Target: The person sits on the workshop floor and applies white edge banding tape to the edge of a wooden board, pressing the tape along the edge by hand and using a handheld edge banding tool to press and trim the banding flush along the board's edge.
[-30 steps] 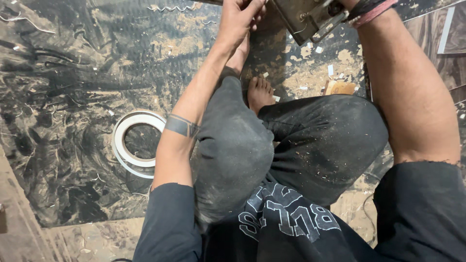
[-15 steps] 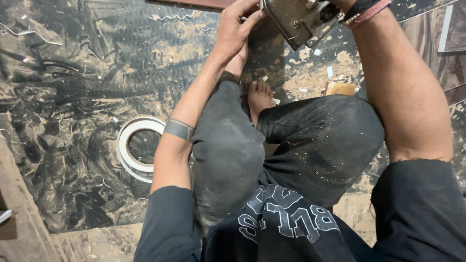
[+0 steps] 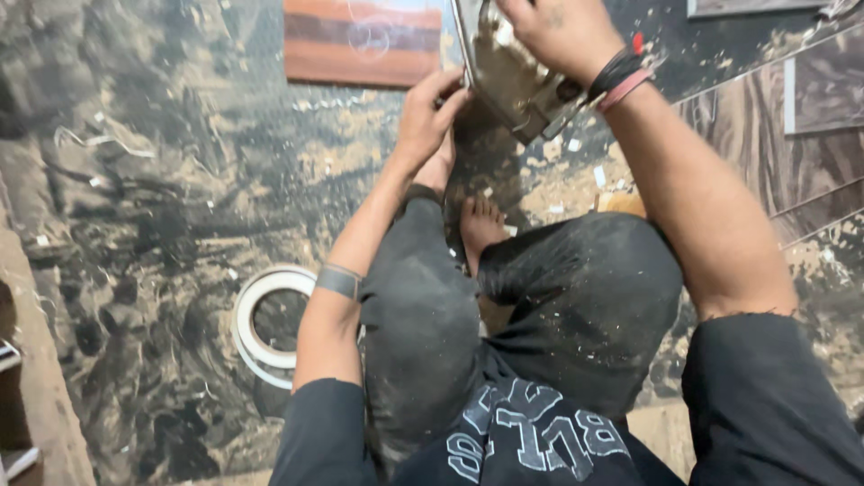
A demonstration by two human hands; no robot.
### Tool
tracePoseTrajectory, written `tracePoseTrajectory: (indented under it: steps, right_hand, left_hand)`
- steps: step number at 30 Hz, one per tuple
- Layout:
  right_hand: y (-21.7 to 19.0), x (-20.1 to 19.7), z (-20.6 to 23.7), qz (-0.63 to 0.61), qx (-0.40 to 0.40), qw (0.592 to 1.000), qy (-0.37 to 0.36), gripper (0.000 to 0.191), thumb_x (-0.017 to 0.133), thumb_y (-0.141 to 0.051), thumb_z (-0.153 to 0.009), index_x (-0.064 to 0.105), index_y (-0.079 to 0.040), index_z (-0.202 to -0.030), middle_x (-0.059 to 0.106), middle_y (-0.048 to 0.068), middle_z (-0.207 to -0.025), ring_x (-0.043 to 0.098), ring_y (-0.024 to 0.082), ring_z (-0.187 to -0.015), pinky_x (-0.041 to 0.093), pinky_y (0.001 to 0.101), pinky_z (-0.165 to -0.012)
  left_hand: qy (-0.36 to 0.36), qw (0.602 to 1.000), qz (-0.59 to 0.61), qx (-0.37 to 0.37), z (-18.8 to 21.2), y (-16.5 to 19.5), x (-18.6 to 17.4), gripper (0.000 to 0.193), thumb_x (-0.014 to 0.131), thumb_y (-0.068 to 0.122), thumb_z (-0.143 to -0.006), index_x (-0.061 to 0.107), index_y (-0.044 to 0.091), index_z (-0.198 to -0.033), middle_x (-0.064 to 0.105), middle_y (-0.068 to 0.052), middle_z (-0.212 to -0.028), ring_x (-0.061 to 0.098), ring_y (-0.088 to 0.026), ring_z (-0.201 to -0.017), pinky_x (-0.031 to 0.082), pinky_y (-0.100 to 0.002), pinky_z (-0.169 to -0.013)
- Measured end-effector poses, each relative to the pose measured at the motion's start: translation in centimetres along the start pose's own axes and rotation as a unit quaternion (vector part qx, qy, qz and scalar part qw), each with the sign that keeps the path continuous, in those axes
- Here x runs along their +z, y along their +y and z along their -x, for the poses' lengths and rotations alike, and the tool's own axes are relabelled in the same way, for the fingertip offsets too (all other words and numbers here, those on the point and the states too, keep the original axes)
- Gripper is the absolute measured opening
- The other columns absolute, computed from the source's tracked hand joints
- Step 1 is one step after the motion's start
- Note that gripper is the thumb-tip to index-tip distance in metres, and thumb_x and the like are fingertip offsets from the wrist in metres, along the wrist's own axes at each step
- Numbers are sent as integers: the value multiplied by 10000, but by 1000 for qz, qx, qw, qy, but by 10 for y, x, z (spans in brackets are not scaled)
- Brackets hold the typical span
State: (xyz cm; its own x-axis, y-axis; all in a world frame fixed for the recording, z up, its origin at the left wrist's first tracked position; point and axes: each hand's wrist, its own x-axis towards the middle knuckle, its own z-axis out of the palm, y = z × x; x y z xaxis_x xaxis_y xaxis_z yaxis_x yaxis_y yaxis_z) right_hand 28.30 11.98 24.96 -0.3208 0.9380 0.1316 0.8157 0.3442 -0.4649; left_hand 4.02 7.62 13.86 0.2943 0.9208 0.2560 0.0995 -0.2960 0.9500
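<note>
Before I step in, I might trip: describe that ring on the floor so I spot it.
On the dark marbled floor, look beside the person's left arm. The white ring lies flat there, partly hidden by that arm. It is the only round, pale hoop among scattered chips.

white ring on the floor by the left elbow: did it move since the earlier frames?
No. The white ring lies on the same dark marbled floor patch, beside the left forearm; only the head camera tilted, shifting it in frame.

Packages: none in view.
Labels: none in view.
Signs: none in view.
Screens: none in view.
Area checked: dark marbled floor around the white ring, out to every frame edge.
</note>
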Motion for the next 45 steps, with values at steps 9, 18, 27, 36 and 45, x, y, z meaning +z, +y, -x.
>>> tracePoseTrajectory:
  steps: [9,18,27,36,45]
  right_hand:
    - [-52,-21,-7,-73,99,992,27,480,575,-475,-1044,642,0,-1048,679,279,-928,649,479,-896,503,538,-771]
    - [-61,-18,-8,-67,125,990,25,475,537,-501,-1003,650,-44,-1064,700,246,-886,660,464,-868,496,547,-752]
    - [-65,-18,-10,-57,131,989,23,480,534,-510,-993,648,-48,-1054,707,246,-898,662,468,-877,495,561,-761]
    - [-66,-19,-10,-59,123,990,21,486,525,-492,-1013,638,-20,-1046,702,250,-883,664,462,-861,491,554,-750]
    - [-68,-20,-9,-55,122,991,24,484,527,-494,-1016,645,-26,-1038,703,238,-855,668,452,-829,492,552,-730]
  left_hand:
    - [-13,998,-58,-10,-1,7,-8,294,721,148,-965,685,42,-1236,723,-116,-1000,697,-196,-836,570,-325,-770]
    - [-41,997,-59,7,-1,17,-18,292,706,133,-980,674,45,-1257,718,-115,-1031,710,-219,-855,571,-323,-775]
    - [-54,997,-51,-7,-3,22,-19,307,703,122,-976,668,45,-1271,683,-95,-970,701,-193,-825,575,-304,-728]
    - [-41,996,-83,7,-3,26,-20,268,707,120,-979,682,49,-1236,677,-99,-951,697,-205,-806,561,-312,-731]
    - [-37,996,-85,10,-2,29,-20,279,706,123,-977,684,45,-1244,703,-102,-990,708,-209,-836,561,-321,-753]
